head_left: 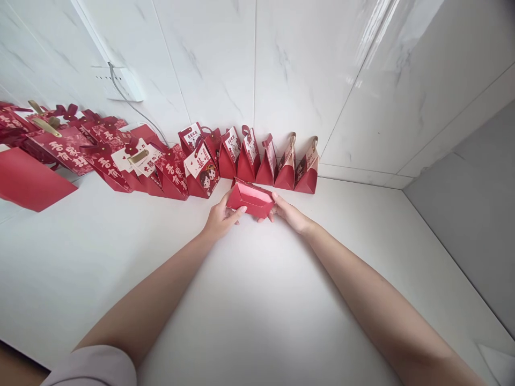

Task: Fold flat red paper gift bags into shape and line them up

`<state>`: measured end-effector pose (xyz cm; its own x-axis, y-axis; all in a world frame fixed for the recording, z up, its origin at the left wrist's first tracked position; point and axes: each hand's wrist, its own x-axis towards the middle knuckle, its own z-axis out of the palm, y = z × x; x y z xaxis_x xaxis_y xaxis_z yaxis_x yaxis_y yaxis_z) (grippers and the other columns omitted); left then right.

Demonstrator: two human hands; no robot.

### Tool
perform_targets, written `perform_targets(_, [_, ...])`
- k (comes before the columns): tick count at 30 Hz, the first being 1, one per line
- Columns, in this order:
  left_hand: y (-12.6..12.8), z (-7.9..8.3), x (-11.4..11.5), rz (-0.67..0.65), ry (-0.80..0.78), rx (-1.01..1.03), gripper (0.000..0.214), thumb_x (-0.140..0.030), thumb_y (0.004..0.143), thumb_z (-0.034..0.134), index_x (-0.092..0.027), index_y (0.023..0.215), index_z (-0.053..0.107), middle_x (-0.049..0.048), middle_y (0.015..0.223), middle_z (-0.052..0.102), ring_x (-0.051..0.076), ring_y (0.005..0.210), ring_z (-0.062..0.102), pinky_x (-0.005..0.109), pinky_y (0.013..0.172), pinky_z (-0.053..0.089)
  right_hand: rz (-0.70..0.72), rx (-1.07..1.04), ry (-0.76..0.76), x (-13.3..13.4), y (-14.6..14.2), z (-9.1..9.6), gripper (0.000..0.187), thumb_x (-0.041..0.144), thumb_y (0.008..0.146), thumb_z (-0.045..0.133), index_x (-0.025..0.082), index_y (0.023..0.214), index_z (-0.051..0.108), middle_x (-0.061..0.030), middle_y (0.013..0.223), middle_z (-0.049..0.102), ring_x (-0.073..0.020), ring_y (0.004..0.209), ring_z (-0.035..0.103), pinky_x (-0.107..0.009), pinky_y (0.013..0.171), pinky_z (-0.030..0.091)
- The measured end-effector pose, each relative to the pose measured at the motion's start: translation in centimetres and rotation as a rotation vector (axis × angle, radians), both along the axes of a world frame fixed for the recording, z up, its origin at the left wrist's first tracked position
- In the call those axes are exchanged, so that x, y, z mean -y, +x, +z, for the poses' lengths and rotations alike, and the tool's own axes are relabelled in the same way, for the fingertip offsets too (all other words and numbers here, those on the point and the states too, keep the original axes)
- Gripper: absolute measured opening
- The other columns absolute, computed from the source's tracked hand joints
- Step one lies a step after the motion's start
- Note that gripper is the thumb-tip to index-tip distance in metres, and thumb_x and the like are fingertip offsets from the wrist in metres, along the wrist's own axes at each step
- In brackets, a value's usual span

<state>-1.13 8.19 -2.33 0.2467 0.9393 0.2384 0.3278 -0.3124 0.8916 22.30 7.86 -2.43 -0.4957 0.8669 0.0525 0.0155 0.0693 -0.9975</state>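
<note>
Between my two hands is a red paper gift box [250,199], tipped so that its pinkish inside shows through an opening. My left hand [222,217] grips its left end, thumb on the front panel. At the right end, my right hand [288,212] holds it with the thumb at the upper corner and the fingers curled beneath. Just behind it stands a row of folded red gift boxes [246,155] with ribbon loops on top. Another box [201,170], printed with cartoon figures, is close to my left hand.
More red boxes with bows [104,153] crowd the left side along the tiled wall [217,64]. A large red piece [34,179] lies at the far left. A grey cable [134,102] hangs from a wall socket [120,86]. The white table [257,300] meets a grey panel [466,187] on the right.
</note>
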Motion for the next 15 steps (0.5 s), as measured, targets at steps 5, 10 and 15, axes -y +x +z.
perform_targets(5, [0.2,0.3,0.5,0.008,0.076,-0.047,0.067,-0.046,0.083,0.065,-0.022,0.142,0.045,0.0041,0.097,0.070,0.011,0.055,0.063,0.025,0.056,0.056,0.062,-0.010,0.036,0.2,-0.3,0.6,0.065,0.070,0.096,0.028,0.022,0.061,0.054,-0.0062,0.084,0.073,-0.0221,0.093,0.064,-0.033,0.090,0.043])
perform_targets(10, [0.2,0.0,0.6,-0.008,0.094,-0.065,0.072,-0.043,0.083,0.065,-0.023,0.147,0.040,0.0032,0.094,0.071,0.012,0.056,0.064,0.025,0.057,0.055,0.131,-0.004,-0.030,-0.1,0.8,0.9,0.061,0.066,0.095,0.036,0.022,0.056,0.050,-0.0063,0.084,0.073,-0.0230,0.101,0.062,-0.034,0.098,0.039])
perform_targets(15, [0.4,-0.2,0.8,-0.060,0.087,-0.070,0.081,-0.041,0.084,0.063,-0.026,0.154,0.025,0.0047,0.107,0.070,0.012,0.062,0.064,0.026,0.061,0.056,0.175,-0.008,-0.035,-0.6,1.8,0.5,0.057,0.063,0.093,0.043,0.022,0.054,0.048,-0.0058,0.089,0.072,-0.0234,0.107,0.060,-0.036,0.102,0.037])
